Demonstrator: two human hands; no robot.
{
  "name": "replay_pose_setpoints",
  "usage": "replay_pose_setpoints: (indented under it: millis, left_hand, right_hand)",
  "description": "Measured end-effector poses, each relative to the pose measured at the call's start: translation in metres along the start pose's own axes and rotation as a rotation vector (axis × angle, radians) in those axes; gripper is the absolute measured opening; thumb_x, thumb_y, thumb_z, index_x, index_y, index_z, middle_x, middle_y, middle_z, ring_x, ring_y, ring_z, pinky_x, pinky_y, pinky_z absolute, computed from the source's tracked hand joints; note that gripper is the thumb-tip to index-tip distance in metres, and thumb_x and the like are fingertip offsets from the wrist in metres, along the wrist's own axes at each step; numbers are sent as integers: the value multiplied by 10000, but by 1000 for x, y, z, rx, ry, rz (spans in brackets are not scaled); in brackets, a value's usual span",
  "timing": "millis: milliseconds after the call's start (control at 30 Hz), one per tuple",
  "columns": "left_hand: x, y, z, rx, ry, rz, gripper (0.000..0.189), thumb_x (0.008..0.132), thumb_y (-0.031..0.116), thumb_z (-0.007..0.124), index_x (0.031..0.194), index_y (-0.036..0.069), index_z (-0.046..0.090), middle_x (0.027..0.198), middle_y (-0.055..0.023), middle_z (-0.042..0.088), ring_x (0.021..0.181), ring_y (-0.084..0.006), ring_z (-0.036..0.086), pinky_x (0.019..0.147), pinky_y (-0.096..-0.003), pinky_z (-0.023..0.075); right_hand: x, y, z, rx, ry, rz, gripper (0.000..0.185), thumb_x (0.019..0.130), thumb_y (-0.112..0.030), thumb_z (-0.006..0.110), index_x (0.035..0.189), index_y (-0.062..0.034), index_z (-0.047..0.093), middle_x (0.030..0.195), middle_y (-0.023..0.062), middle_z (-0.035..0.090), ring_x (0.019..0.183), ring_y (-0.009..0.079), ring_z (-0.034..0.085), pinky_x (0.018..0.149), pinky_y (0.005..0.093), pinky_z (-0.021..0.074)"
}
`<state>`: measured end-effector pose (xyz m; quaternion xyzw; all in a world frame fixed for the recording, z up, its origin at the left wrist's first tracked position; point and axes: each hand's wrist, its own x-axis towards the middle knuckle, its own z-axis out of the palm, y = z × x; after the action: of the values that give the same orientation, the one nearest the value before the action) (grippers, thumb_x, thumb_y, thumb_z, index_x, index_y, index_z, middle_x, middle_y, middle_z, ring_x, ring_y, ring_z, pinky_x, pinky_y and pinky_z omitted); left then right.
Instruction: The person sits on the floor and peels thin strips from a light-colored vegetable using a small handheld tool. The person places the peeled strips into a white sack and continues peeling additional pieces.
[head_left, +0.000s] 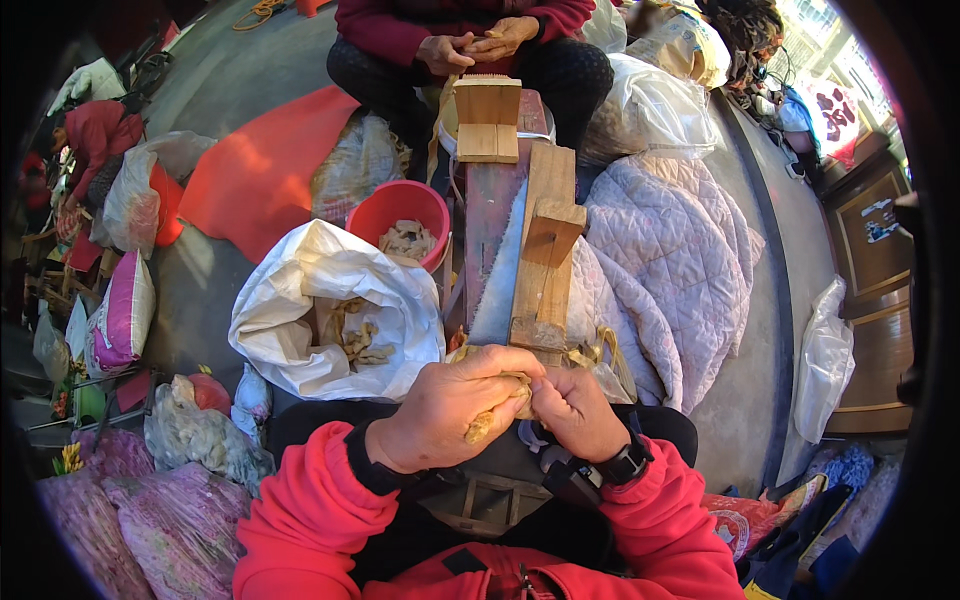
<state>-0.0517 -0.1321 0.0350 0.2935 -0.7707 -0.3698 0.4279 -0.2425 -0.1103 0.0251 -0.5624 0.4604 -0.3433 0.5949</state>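
Note:
My left hand (450, 409) is closed around a tan fibrous bundle (480, 427), whose rounded end sticks out below the fingers. The fingers of my right hand (583, 414) pinch the other end of this bundle; most of it is hidden. Just beyond my hands is the near end of a wooden board (541, 300) with an upright wooden block (555, 225) on it. Yellowish strips (616, 352) hang beside that end. To the left, an open white woven sack (262, 315) holds several similar tan pieces (364, 345).
A red bucket (384, 201) with pale pieces stands behind the sack. Opposite sits another person, whose hands (480, 49) meet above a wooden stand (487, 112) on a worn bench (484, 210). A quilted cloth (675, 247) lies right; an orange sheet (262, 165) covers floor at left.

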Motion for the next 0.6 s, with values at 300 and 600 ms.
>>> replay_pose_setpoints:
  millis: [300,600]
  left_hand:
    - [5,28,-24,-471,240,-437,197,885,51,583,775,-95,657,1010,-137,648,723,-162,608,665,-284,500]
    - [-1,5,-25,145,365,-36,59,869,-26,627,880,-59,675,955,-129,684,803,-237,671,723,-303,528]
  right_hand:
    - [-11,-1,-9,578,-242,117,510,1008,-463,530,783,-18,636,589,-41,452,528,42,331,505,218,250]
    - [-8,-2,-6,475,-113,226,401,1010,-337,569,782,-15,643,593,-44,447,541,42,335,507,222,249]
